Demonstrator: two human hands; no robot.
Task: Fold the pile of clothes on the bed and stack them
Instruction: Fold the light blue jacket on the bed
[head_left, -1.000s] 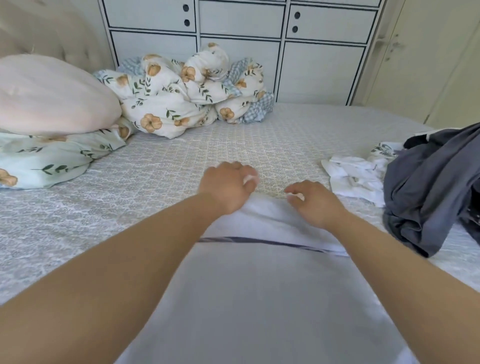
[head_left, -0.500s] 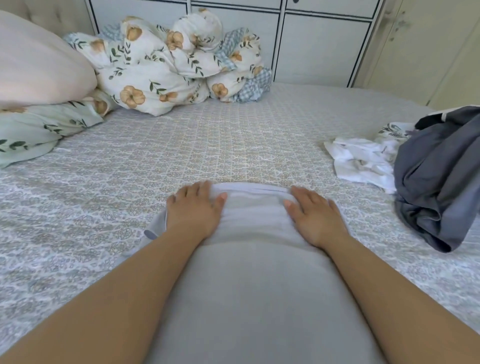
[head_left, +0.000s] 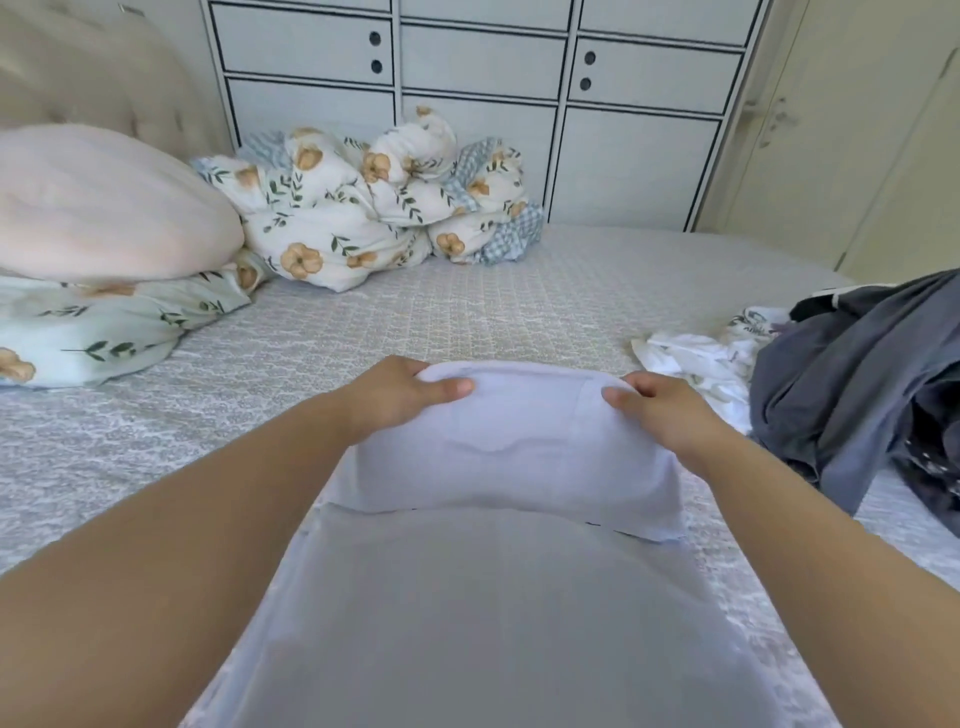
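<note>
Bed (head_left: 467, 306), patterned grey cover, fills most of what I see from the head camera. Cabinet (head_left: 561, 114), pale panels with dark trim, stands behind its far edge. Pale garment (head_left: 483, 613), one item, lies flat on the cover straight ahead of me, its far end doubled back toward me as a lighter flap raised off the layer beneath. Pink pillow (head_left: 98, 208), far left, sits on a floral pillow (head_left: 88, 332). Floral duvet (head_left: 363, 208), bundled, lies against the cabinet. Dark grey clothes (head_left: 857, 379), heaped at the right edge of the bed, well apart from the pale garment. White clothes (head_left: 696, 358), crumpled, just beside the grey heap; I cannot tell how many pieces. My left hand (head_left: 400, 395) pinches the flap's left corner, thumb on top, fingers curled under. My right hand (head_left: 670, 405) grips the right corner the same way.
</note>
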